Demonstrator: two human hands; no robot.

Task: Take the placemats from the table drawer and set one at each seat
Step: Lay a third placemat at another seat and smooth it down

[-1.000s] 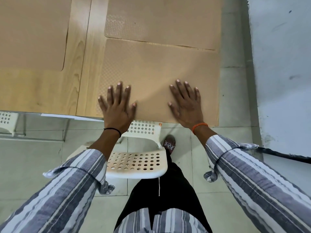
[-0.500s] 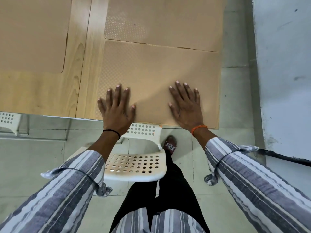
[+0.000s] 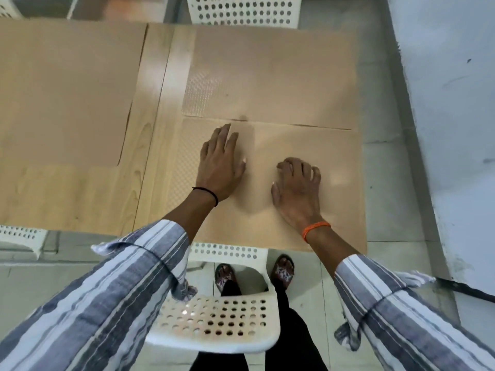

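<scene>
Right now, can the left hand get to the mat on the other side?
Probably yes. The left hand lies flat just short of the far placemat, and nothing stands between them on the table.

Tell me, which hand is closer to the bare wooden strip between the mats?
Left. The left hand lies flat on the tan placemat nearer the bare wooden strip; the right hand rests farther right.

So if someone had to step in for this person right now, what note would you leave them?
Left hand: flat, fingers extended, on the near tan textured placemat.
Right hand: fingers curled, resting on the same mat; neither hand grips anything.
Mats: the near one lies by the white perforated chair; a second tan mat lies beyond it, a third to the left, all on the light wooden table.
Left: check whether the remaining seats have mats; the drawer is out of view.
</scene>
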